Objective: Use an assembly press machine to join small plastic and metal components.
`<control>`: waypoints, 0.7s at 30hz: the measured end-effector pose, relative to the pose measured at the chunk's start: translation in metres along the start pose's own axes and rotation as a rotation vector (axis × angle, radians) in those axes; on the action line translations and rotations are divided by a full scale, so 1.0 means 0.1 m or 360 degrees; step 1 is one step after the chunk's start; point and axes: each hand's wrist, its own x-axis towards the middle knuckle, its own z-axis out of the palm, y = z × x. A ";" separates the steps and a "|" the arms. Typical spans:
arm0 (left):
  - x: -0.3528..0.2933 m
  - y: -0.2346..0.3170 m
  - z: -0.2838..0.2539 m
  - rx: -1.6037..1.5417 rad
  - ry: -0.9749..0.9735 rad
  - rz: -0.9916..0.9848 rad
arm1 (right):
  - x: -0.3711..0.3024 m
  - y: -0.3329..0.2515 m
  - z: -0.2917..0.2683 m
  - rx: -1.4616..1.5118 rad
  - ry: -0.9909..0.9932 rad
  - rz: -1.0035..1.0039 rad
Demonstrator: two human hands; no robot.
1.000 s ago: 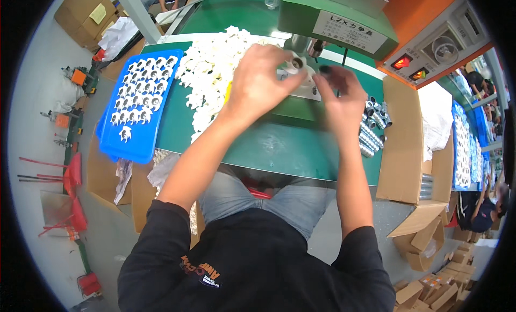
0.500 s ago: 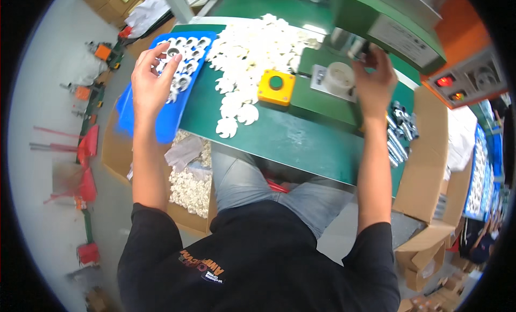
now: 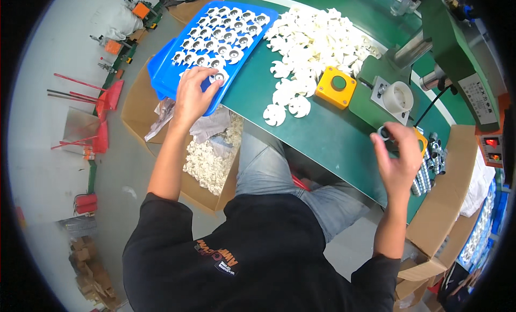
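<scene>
My left hand (image 3: pixel 194 95) is over the near edge of a blue tray (image 3: pixel 240 62), thumb and fingers closed round a white finned wheel (image 3: pixel 219 77) with a dark metal-lined hole. Rows of similar wheels (image 3: pixel 213 45) lie in that tray. On the right, my right hand (image 3: pixel 399 160) pinches a small metal ring (image 3: pixel 383 133) above the green bench. Just beyond it is the press base with a round white holder (image 3: pixel 398 96); the holder's inside looks pale. A yellow box with a green push button (image 3: pixel 338 82) stands to the left of the holder.
Loose white finned wheels (image 3: pixel 317 41) are heaped on the green table (image 3: pixel 303 143). Metal sleeves (image 3: pixel 425 175) lie at the right beside a cardboard box (image 3: pixel 443 183). The press head (image 3: pixel 462 65) overhangs the back right. Below the tray, an open carton holds small white pieces (image 3: pixel 207 169).
My left hand has lowered the white finned wheel to the tray's near end. My right hand has come back from the press holder toward the metal sleeves, a ring in its fingers. The view has shifted.
</scene>
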 end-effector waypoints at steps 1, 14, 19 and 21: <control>0.02 -0.01 0.02 0.0082 0.0028 0.0033 | -0.04 -0.02 0.04 0.0039 -0.0034 -0.0019; 0.10 0.10 -0.02 0.0082 -0.0133 -0.0033 | -0.43 -0.23 0.31 0.0231 -0.0617 -0.0041; 0.15 0.10 0.00 -0.0003 -0.0157 -0.0119 | -0.44 -0.22 0.32 0.0246 -0.0606 -0.0029; 0.17 0.08 0.05 -0.0031 -0.0164 -0.0152 | -0.43 -0.22 0.32 0.0239 -0.0602 -0.0036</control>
